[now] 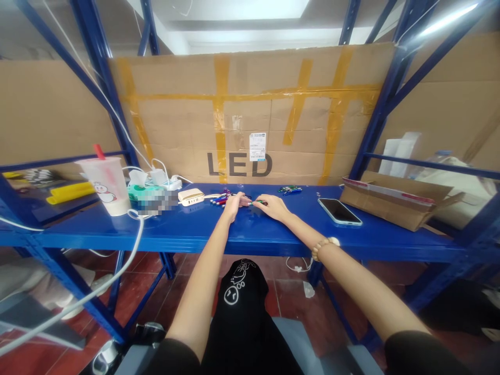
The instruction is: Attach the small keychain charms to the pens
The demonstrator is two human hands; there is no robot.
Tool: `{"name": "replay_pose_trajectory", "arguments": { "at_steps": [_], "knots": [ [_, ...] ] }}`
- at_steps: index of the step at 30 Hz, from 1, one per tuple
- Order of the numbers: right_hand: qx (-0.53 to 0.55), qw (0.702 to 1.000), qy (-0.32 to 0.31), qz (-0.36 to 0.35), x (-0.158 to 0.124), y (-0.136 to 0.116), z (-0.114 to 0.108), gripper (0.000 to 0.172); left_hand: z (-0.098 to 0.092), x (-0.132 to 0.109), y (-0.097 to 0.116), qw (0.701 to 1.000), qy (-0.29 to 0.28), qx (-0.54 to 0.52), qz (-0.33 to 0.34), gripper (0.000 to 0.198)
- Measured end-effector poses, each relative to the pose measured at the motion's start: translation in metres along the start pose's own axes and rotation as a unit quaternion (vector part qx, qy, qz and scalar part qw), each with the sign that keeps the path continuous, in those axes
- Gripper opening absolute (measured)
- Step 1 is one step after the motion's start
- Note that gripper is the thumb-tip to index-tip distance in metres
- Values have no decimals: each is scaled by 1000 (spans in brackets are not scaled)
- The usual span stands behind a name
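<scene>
We watch right hand [275,208] pinching slim green item [262,202] between thumb and fingers, just right of left hand [234,204], probably for fine control. Left fingers curl beside colourful pile [220,199]; whether they grip, we can't tell. Second pile [290,190] lies farther right, seemingly set apart to avoid mixing. Both forearms slant inward over blue table [304,229], wrists low.

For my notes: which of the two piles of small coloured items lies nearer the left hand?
The pile between the gold device and the left hand; the other pile lies farther back, beyond the right hand.
</scene>
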State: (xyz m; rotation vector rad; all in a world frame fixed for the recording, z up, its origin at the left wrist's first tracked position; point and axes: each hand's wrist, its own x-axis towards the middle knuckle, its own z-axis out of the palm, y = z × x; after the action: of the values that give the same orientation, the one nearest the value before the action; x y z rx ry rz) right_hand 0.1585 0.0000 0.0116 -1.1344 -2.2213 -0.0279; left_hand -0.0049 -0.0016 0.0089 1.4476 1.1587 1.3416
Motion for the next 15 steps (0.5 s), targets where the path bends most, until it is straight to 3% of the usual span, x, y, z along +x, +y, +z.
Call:
{"name": "replay_pose_trajectory", "arguments": {
  "at_steps": [15],
  "knots": [
    [0, 1000, -16, -11, 1, 2, 1, 27, 0, 2, -3, 1000, -2, -7, 0, 42]
  ]
}}
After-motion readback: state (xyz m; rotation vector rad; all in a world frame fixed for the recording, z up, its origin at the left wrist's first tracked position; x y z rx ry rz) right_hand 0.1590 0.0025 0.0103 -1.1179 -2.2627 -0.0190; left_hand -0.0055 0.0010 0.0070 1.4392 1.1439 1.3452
